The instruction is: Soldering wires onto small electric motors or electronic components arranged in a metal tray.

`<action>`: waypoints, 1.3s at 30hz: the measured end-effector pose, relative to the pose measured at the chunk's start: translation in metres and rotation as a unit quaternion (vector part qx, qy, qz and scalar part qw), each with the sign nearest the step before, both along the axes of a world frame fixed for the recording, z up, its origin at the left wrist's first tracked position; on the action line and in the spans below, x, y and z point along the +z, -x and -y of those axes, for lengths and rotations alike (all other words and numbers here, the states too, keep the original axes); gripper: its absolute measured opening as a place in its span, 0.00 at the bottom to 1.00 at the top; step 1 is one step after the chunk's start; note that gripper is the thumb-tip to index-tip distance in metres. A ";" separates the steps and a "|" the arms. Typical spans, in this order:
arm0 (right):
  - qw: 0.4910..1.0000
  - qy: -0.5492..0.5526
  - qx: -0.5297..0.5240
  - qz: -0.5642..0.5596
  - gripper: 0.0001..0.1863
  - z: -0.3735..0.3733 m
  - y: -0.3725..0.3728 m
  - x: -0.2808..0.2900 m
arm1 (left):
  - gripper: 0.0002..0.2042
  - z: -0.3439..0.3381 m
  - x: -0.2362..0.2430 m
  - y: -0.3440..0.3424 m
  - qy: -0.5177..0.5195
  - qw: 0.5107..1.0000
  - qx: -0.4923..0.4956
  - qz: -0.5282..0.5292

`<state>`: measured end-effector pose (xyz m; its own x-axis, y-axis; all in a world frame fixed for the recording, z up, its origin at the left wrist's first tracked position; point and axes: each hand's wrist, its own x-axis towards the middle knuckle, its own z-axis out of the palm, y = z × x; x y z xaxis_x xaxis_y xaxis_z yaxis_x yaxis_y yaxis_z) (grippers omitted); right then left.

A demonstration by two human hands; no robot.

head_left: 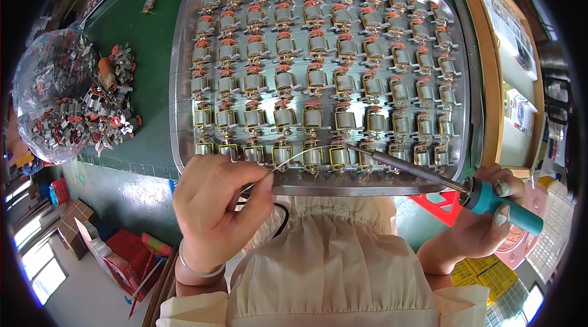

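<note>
My left hand (pixel 217 204) pinches a thin solder wire (pixel 294 160), my right hand (pixel 484 220) grips a blue-handled soldering iron (pixel 429 177); both tips meet at a motor part (pixel 339 155) along the metal tray's (pixel 184 57) near edge.

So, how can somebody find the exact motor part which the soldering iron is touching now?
Start at the metal tray of small motor armatures on the green table. Follow its nearest row to the armature right of centre. Only there the soldering iron tip and solder wire arrive.
</note>
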<state>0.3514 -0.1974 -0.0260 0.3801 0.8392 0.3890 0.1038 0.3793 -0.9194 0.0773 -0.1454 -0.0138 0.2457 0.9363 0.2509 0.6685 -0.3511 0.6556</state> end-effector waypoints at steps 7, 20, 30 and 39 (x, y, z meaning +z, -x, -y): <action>0.999 -0.014 -0.002 -0.040 0.13 -0.002 0.006 0.002 | 0.08 0.004 0.003 0.018 0.002 0.999 0.051 -0.009; 1.000 0.009 0.014 0.019 0.14 -0.008 0.020 0.003 | 0.08 -0.003 -0.006 0.016 0.005 1.000 0.009 -0.004; 1.000 0.011 0.020 -0.002 0.13 -0.009 0.024 0.003 | 0.08 -0.001 0.000 0.025 0.014 0.999 0.037 0.002; 0.999 0.001 0.047 0.010 0.15 -0.013 0.036 0.004 | 0.07 0.002 0.002 0.037 0.028 0.998 0.055 -0.016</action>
<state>0.3154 -0.1839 -0.0223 0.2915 0.8717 0.3939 0.0870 0.3859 -0.9184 0.0400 -0.1471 -0.0117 0.1485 0.9705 0.1901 0.7222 -0.2377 0.6495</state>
